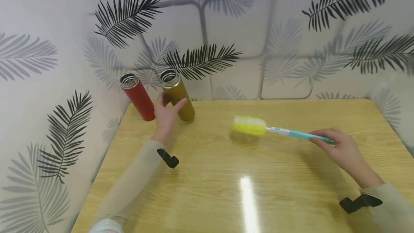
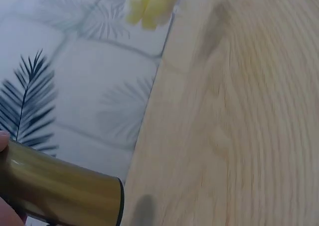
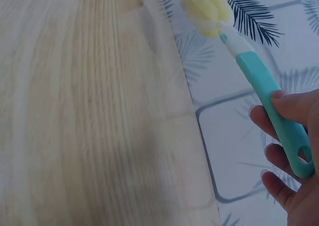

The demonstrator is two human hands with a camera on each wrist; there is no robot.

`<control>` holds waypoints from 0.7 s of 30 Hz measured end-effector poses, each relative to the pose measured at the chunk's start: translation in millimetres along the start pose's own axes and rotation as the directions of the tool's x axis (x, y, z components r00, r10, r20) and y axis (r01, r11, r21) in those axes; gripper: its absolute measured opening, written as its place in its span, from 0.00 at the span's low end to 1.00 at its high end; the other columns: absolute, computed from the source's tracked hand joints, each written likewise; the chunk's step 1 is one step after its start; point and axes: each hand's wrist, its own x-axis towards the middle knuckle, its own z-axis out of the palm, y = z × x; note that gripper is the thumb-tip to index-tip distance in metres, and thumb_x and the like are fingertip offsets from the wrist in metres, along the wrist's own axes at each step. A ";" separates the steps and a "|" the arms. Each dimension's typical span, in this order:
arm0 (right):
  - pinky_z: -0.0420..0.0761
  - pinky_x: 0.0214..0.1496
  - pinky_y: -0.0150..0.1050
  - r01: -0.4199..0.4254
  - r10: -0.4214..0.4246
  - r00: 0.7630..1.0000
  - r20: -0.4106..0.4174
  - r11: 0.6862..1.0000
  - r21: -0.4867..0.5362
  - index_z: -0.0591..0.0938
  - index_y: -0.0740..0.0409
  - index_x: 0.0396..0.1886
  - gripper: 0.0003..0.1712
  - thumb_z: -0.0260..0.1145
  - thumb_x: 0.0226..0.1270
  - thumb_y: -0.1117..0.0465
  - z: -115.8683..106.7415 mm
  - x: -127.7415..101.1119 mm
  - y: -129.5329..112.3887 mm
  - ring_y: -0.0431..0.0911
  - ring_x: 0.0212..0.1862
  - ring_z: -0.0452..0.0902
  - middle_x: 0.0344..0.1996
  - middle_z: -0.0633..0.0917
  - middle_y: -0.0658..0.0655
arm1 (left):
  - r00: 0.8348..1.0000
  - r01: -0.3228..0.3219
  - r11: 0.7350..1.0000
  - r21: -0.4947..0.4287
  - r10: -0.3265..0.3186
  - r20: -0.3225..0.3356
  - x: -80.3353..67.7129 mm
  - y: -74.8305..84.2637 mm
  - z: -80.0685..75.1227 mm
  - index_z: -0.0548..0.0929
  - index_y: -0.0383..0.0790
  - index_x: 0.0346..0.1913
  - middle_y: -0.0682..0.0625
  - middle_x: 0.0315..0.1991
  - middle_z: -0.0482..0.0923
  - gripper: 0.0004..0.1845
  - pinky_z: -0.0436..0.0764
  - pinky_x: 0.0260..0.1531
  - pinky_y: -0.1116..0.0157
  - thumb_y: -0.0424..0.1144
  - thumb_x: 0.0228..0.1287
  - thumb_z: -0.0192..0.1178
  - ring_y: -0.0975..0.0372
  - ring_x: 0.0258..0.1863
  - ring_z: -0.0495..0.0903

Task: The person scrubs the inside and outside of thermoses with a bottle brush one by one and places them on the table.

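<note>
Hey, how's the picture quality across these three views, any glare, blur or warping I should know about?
Head view: a bright glare streak on the table, wide-angle bending at the edges, and a soft shadow under the brush. Left wrist view: the gold flask is fairly sharp, while the brush's yellow head is blurred. Right wrist view: the wood grain is smeared and the right hand is slightly soft.

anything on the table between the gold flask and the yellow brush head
Nothing: in the head view the stretch of table between the gold flask in the left hand and the brush head is bare wood.
</note>
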 end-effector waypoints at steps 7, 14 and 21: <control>0.72 0.36 0.25 -0.052 0.053 0.999 0.011 0.998 -0.030 0.89 0.56 0.52 0.13 0.73 0.71 0.57 -10.8 -11.7 10.6 0.24 0.42 0.70 0.40 0.80 0.31 | 0.996 0.052 0.999 0.016 -0.051 -0.070 15.3 -12.8 -19.4 0.75 0.43 0.70 0.46 0.64 0.79 0.38 0.67 0.72 0.56 0.44 0.58 0.79 0.56 0.66 0.74; 0.72 0.36 0.25 -0.064 0.064 0.998 -0.004 0.997 -0.044 0.90 0.55 0.51 0.13 0.74 0.71 0.58 -12.8 -15.9 15.3 0.23 0.42 0.69 0.40 0.78 0.28 | 0.996 0.038 0.999 0.032 -0.035 -0.083 25.8 -19.8 -26.8 0.74 0.41 0.70 0.44 0.65 0.78 0.37 0.67 0.72 0.55 0.43 0.59 0.78 0.55 0.67 0.74; 0.73 0.36 0.24 -0.056 0.056 0.998 0.010 0.997 -0.047 0.90 0.54 0.51 0.12 0.73 0.72 0.58 -11.7 -18.1 18.3 0.21 0.44 0.68 0.44 0.77 0.27 | 0.991 0.101 0.994 0.039 -0.096 -0.096 31.2 -25.1 -30.9 0.70 0.38 0.73 0.42 0.70 0.75 0.40 0.65 0.74 0.56 0.41 0.61 0.77 0.54 0.71 0.71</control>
